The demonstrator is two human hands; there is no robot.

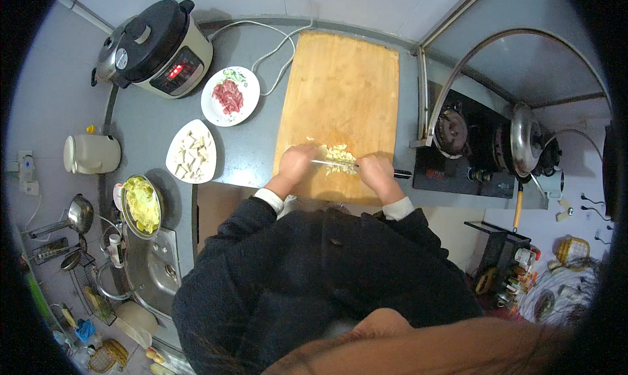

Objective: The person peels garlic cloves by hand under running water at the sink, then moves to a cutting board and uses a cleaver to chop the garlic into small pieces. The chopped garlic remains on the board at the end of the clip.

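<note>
A kitchen knife (335, 163) lies crosswise over a small heap of finely chopped pale-yellow pieces, perhaps garlic (339, 152), near the front of the wooden cutting board (340, 87). My right hand (375, 172) is closed round the knife's grip, and the black handle end (402, 174) sticks out past it to the right. At the blade's other end my left hand (298, 161) is closed with its fingers against the tip. Chopped bits show on both sides of the blade.
Left of the board stand a plate of sliced raw meat (228, 97), a white dish of pale chunks (191, 151), a bowl of yellow-green leaves (142, 205) and a pressure cooker (157, 48) with a trailing white cord. A sink (150, 264) is left; a gas stove (458, 159) right.
</note>
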